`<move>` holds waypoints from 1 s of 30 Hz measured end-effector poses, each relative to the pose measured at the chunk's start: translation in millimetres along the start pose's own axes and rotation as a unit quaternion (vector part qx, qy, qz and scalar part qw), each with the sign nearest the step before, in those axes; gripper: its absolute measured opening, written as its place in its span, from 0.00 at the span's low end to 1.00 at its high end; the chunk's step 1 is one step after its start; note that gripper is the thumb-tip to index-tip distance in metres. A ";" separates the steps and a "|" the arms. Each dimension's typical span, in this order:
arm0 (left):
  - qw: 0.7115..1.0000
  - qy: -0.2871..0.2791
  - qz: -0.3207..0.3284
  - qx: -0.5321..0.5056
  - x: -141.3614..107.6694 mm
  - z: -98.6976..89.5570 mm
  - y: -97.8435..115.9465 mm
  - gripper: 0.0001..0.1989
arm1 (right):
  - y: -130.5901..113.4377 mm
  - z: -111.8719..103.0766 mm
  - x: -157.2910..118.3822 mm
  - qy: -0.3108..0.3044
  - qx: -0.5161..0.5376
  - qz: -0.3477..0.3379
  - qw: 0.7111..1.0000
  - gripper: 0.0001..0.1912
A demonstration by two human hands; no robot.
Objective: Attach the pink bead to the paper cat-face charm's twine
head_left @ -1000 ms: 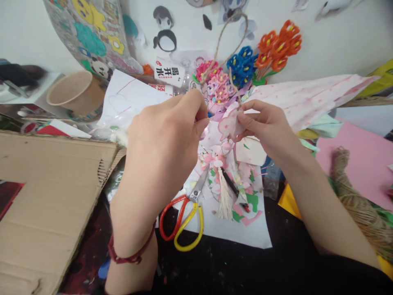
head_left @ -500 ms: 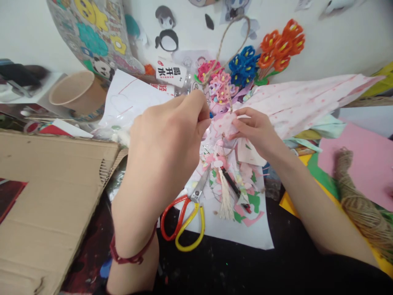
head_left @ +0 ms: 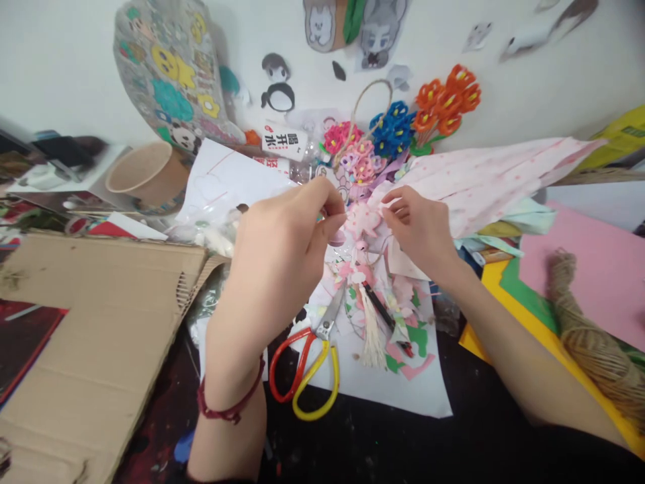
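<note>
My left hand (head_left: 287, 249), a red braided cord on its wrist, is closed with thumb and forefinger pinched together. What lies in that pinch is hidden. My right hand (head_left: 420, 225) has its fingers bent, thumb and fingertips at the edge of a pink spotted cloth ornament (head_left: 363, 220). Below the ornament come a small pink bead (head_left: 361, 246), pink and white petal shapes (head_left: 357, 274) and a cream tassel (head_left: 373, 329). A loop of twine (head_left: 373, 82) rises above it. Scissors (head_left: 325, 329) with red and yellow handles lie below my left hand.
Paper scraps (head_left: 416, 333) and a dark pen (head_left: 380, 306) lie on white paper (head_left: 403, 396). Cardboard (head_left: 95, 336) covers the left side. On the right are coloured sheets (head_left: 579, 255) and a twine bundle (head_left: 589, 336). Orange craft flowers (head_left: 448, 97) and a paper tub (head_left: 146, 175) stand behind.
The view has tilted upward, showing more of the wall. My right fingers have shifted slightly at the cloth ornament, showing more of it. My left hand stays pinched.
</note>
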State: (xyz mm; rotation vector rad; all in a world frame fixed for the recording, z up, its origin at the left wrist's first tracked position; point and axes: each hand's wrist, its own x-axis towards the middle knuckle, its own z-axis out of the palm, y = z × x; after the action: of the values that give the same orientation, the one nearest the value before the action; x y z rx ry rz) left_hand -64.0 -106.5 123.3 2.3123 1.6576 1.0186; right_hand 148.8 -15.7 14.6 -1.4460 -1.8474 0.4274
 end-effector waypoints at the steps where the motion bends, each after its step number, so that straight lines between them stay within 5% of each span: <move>1: 1.000 -0.006 0.001 -0.024 0.0 -0.5 -0.2 0.07 | -5.4 -4.6 -0.3 0.006 -0.008 -0.004 1.000 0.05; 4: 0.995 -0.030 -0.006 -0.097 -0.1 -1.7 -0.2 0.06 | -26.3 -21.9 -4.1 -0.032 0.107 -0.015 0.994 0.05; 7: 0.987 -0.052 -0.018 -0.154 -0.2 -3.0 2.1 0.04 | -47.8 -39.6 -11.7 -0.121 0.279 -0.011 0.953 0.15; 11: 0.970 -0.083 -0.021 -0.229 0.0 -3.5 8.5 0.04 | -65.6 -53.0 -22.3 -0.221 0.361 -0.014 0.906 0.21; 16: 0.951 -0.115 0.001 -0.288 -1.2 -1.3 15.8 0.05 | -76.2 -60.0 -31.5 -0.111 0.410 0.006 0.905 0.17; 21: 0.933 -0.046 -0.006 -0.357 -4.2 1.7 21.0 0.06 | -85.2 -80.1 -36.7 -0.005 0.414 -0.021 0.910 0.06; 30: 0.895 -0.013 -0.062 -0.442 -6.8 23.3 48.4 0.09 | -85.0 -107.4 -39.2 0.042 0.433 -0.032 0.900 0.06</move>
State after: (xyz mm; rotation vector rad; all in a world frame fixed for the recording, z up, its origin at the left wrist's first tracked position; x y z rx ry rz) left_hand -13.2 -125.0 124.7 1.5724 0.9724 1.3271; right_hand 171.2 -97.6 129.0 -0.7634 -1.3341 0.9831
